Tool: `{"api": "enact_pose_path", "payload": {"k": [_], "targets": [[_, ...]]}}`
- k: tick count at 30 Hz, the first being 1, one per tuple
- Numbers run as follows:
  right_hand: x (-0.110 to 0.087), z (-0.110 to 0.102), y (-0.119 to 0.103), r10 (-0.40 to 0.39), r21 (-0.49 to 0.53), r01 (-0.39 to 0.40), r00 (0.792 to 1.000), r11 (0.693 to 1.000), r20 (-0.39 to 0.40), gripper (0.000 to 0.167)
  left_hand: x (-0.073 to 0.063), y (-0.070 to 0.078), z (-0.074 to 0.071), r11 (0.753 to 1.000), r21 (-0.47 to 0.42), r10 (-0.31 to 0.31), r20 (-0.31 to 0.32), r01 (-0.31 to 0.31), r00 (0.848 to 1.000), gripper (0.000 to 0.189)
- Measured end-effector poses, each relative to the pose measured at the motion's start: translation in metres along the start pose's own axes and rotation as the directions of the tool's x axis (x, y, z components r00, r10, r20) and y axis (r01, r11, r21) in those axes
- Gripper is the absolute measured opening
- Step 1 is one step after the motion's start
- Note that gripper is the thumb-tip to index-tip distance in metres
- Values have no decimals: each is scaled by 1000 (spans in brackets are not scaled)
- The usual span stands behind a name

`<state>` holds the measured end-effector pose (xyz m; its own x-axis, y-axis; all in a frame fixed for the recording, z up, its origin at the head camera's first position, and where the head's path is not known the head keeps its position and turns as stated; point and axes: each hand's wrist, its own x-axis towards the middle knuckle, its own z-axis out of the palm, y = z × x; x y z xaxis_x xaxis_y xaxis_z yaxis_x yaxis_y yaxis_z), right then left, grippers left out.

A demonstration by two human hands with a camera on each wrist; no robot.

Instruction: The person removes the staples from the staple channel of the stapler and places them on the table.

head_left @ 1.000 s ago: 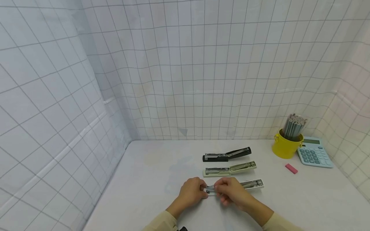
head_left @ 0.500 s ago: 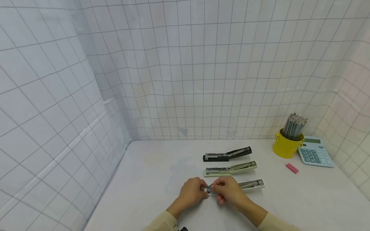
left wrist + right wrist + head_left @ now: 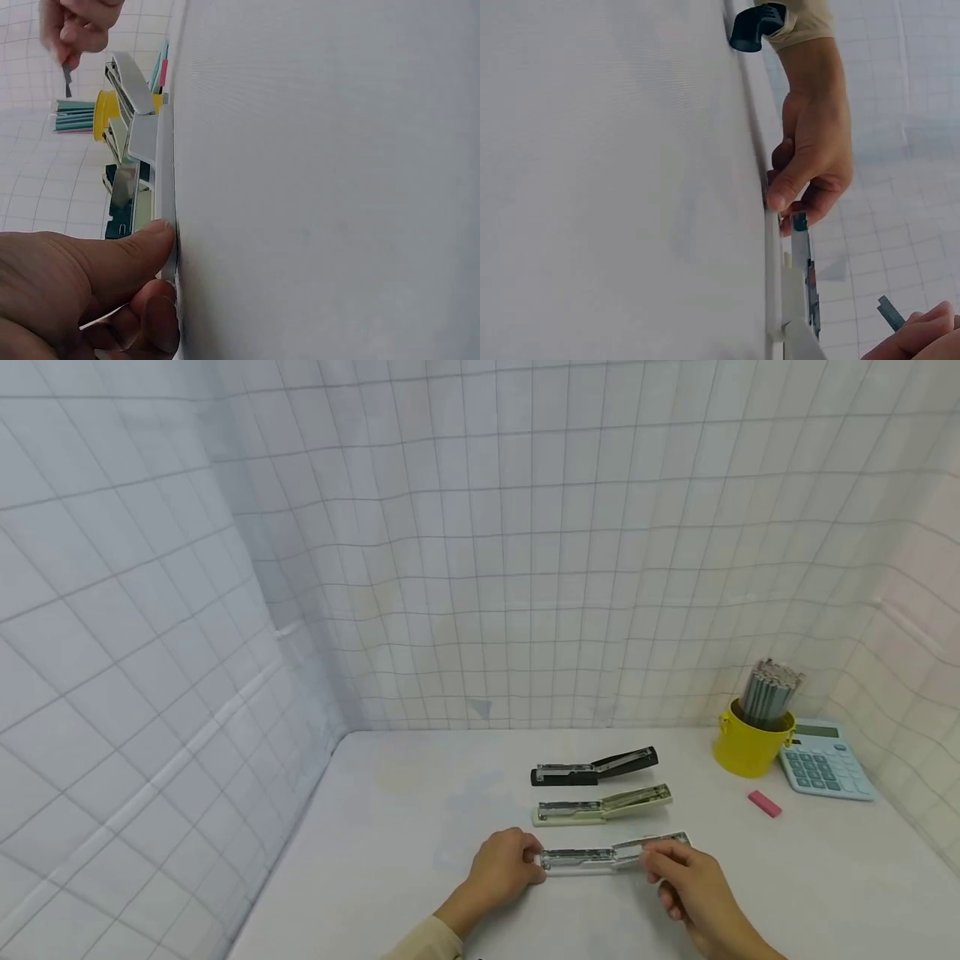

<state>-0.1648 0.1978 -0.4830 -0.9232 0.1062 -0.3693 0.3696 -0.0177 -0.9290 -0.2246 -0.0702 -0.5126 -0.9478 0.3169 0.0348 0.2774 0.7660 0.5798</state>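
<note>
A white stapler (image 3: 577,858) lies opened out flat on the table, its metal magazine showing. My left hand (image 3: 504,867) grips its left end, thumb along the base in the left wrist view. My right hand (image 3: 693,889) is raised over the stapler's right arm, pinching a short grey strip (image 3: 67,81) that looks like staples. In the right wrist view the strip (image 3: 891,313) juts from the fingertips, apart from the stapler. Behind lie a pale green stapler (image 3: 572,810) and a black stapler (image 3: 566,774), both opened out likewise.
At the back right stands a yellow bucket (image 3: 742,752) with a bundle of grey-green pencils (image 3: 768,689). Beside it lies a light blue calculator (image 3: 828,768), with a pink eraser (image 3: 764,803) in front. White gridded cloth walls (image 3: 480,568) enclose the table.
My right hand has left the white stapler's magazine and moved right and up, with the grey strip in its fingers. The magazine now shows fully. My left hand keeps its hold.
</note>
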Motion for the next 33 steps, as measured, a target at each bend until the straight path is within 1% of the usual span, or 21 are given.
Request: {"api": "enact_pose_path", "payload": {"k": [2, 4, 6, 9, 12, 19, 22, 27, 33], "targets": [[-1, -12, 7, 38, -19, -38, 999, 999, -23, 19, 0, -2, -1, 1000, -4, -2, 4, 2, 1000, 25], [1, -22, 17, 68, -59, -70, 997, 996, -43, 17, -1, -4, -2, 1000, -15, -8, 10, 8, 1000, 25], [5, -30, 25, 79, -97, -82, 996, 992, -38, 17, -1, -6, -2, 1000, -25, -9, 13, 9, 1000, 24], [12, -36, 34, 75, -108, -76, 997, 991, -11, 18, -2, -9, -4, 999, -34, -4, 13, 4, 1000, 24], [16, -38, 39, 67, -108, -65, 998, 992, 10, 17, -2, -11, -5, 999, -40, 3, 14, -3, 1000, 24], [18, -38, 43, 103, -167, -108, 994, 980, -37, 16, -2, -11, -5, 998, -54, 18, 27, -16, 999, 25], [18, -39, 45, 109, -197, -117, 993, 973, -49, 17, -2, -11, -5, 997, -59, 42, 41, -39, 998, 25], [19, -41, 46, 123, -217, -132, 991, 967, -53, 17, -1, -13, -9, 994, -70, 84, 62, -80, 995, 26], [22, -41, 46, 128, -278, -131, 991, 952, -29, 15, -6, -18, -17, 997, -61, 57, 58, -53, 997, 29]]}}
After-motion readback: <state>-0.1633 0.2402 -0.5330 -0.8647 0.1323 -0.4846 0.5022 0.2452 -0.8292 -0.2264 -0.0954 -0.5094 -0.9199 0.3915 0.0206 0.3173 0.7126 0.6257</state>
